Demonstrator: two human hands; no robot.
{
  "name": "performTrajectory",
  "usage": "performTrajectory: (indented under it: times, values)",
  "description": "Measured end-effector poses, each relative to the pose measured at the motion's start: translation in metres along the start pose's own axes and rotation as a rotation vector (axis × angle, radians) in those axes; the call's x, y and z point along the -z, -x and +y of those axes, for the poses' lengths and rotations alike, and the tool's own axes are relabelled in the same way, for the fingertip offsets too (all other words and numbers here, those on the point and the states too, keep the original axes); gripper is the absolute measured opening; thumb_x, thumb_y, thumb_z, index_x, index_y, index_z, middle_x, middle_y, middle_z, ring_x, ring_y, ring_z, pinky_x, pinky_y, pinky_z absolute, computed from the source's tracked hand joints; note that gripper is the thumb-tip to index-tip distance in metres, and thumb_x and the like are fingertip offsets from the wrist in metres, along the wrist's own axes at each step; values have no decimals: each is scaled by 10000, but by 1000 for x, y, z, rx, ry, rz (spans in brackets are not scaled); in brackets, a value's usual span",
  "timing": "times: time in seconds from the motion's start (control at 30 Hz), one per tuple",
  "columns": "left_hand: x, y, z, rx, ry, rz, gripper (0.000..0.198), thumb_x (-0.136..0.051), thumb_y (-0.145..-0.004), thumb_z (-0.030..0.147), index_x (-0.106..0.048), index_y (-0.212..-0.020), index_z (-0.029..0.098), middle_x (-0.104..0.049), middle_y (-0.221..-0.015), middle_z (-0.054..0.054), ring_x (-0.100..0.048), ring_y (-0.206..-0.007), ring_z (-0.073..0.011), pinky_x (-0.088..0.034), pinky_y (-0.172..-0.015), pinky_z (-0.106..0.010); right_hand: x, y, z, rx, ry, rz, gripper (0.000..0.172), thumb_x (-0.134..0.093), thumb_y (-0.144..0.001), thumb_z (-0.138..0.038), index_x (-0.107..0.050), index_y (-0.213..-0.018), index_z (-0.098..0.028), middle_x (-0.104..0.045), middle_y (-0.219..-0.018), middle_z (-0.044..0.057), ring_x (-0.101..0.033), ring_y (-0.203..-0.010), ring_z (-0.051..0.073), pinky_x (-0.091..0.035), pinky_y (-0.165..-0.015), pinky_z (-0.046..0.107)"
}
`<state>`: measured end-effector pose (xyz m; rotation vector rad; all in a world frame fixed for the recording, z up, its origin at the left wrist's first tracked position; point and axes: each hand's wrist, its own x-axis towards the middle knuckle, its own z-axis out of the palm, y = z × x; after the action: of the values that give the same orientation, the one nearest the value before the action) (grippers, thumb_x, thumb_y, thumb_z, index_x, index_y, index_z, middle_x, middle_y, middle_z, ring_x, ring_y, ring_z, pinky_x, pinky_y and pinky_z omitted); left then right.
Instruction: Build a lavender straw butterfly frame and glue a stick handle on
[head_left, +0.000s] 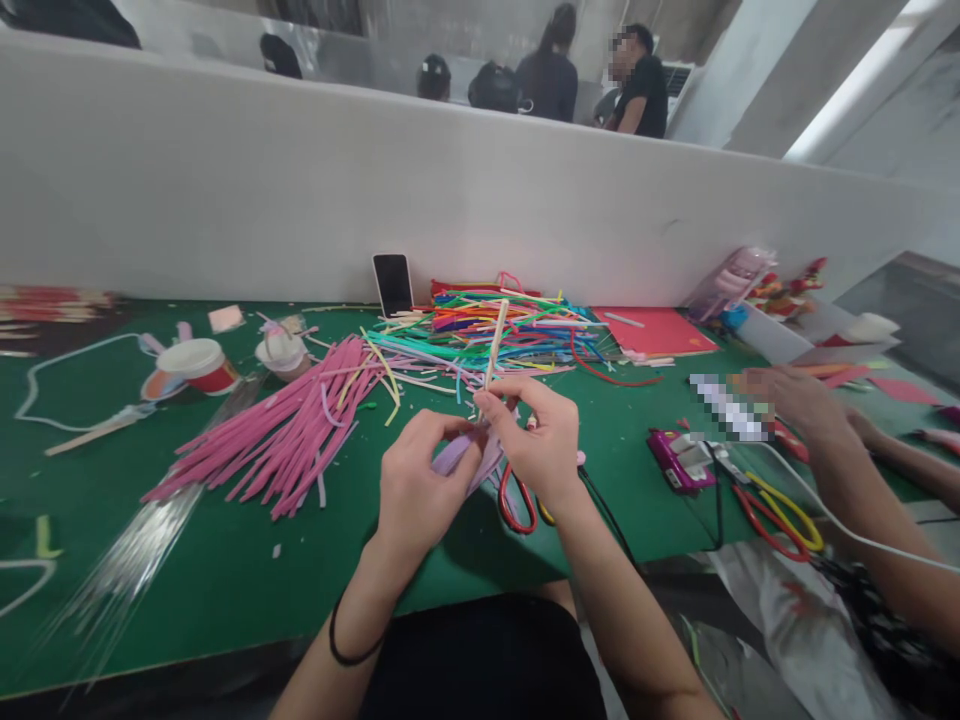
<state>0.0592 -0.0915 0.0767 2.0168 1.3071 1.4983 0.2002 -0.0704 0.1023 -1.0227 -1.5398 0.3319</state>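
Note:
My left hand [424,475] is closed around a bundle of pale purple pipe cleaners [454,455] over the near edge of the table. Close beside it, my right hand [536,430] pinches a flat, pale wooden-looking stick [496,340] that points up and away from me. The stick's lower end meets the purple bundle between my fingers, and the exact contact is hidden. Just below my right hand lie scissors with a red handle loop [517,505], partly covered. Left of my hands spreads a large fan of pink pipe cleaners [285,430].
Multicoloured pipe cleaners [480,335] lie heaped at the back before a phone [394,285]. Lidded cups [199,365] stand left, beyond clear thin strands [142,545]. On the right are a purple box [679,462], yellow-red scissors [780,515] and another person's hand [795,400].

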Motion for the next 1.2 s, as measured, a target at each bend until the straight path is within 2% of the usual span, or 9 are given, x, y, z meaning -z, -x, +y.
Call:
performTrajectory:
  times: [0.13,0.27,0.47,0.7,0.77,0.87,1.0,1.1,1.2]
  values:
    - [5,0,-3,137,210,-33,145,-616,-920,308,-689,-977,197,-710,-895,-29,-673,-819,-162,-541,-749,-280,1,2,0,-9,-25,4,93,-676,-878,-275,-721,-810,-230,-736,-786,8,-660,-731,164,-524,-688,293]
    - [7,-6,-15,221,333,-38,241,-551,-965,374,-688,-1079,211,-716,-1075,-66,-678,-1023,-204,-554,-872,-320,5,2,0,-43,-51,-19,95,-673,-887,-285,-729,-827,-238,-742,-780,1,-664,-713,163,-530,-680,289]
    - [6,-15,-28,9,275,-157,392,-531,-980,353,-558,-1364,279,-543,-1468,-81,-461,-1404,-244,-364,-1175,-450,12,0,1,-17,-114,-138,133,-619,-934,-295,-738,-901,-244,-777,-891,9,-708,-827,171,-546,-765,292]
    - [17,-18,-35,-108,82,-151,381,-576,-948,394,-601,-1306,268,-593,-1423,-76,-384,-1459,-275,-300,-1204,-525,20,-8,2,48,-84,-266,190,-555,-974,-297,-735,-954,-239,-773,-928,18,-708,-856,163,-550,-804,294]
    - [20,-17,-34,-102,122,-206,379,-594,-936,398,-616,-1289,262,-636,-1367,-79,-451,-1414,-272,-359,-1173,-490,21,-9,3,37,-105,-287,184,-561,-973,-301,-734,-967,-239,-769,-920,18,-704,-839,157,-549,-781,284]
    - [19,-13,-31,-45,141,-269,319,-647,-904,386,-675,-1185,238,-721,-1204,-82,-656,-1158,-249,-510,-1011,-394,19,-9,9,-34,-205,-326,193,-572,-973,-340,-734,-1014,-245,-770,-984,30,-711,-895,164,-559,-802,292]
    - [12,-10,-26,3,77,-189,178,-661,-890,359,-731,-940,204,-761,-896,-47,-703,-815,-187,-554,-767,-296,15,-10,14,-173,-410,-357,255,-679,-895,-438,-730,-1055,-246,-767,-1063,46,-718,-1001,197,-577,-880,337]
    - [9,-9,-24,5,77,-175,159,-673,-881,340,-736,-917,198,-760,-862,-40,-693,-777,-172,-538,-730,-273,14,-14,12,-228,-494,-291,279,-748,-824,-469,-744,-992,-246,-777,-1002,34,-732,-927,190,-597,-838,335]
    - [8,-9,-22,-17,90,-188,138,-670,-883,307,-741,-949,209,-768,-899,-40,-705,-811,-173,-536,-746,-270,15,-18,6,-217,-465,-226,217,-783,-791,-442,-756,-886,-249,-780,-914,18,-730,-838,180,-599,-750,316]
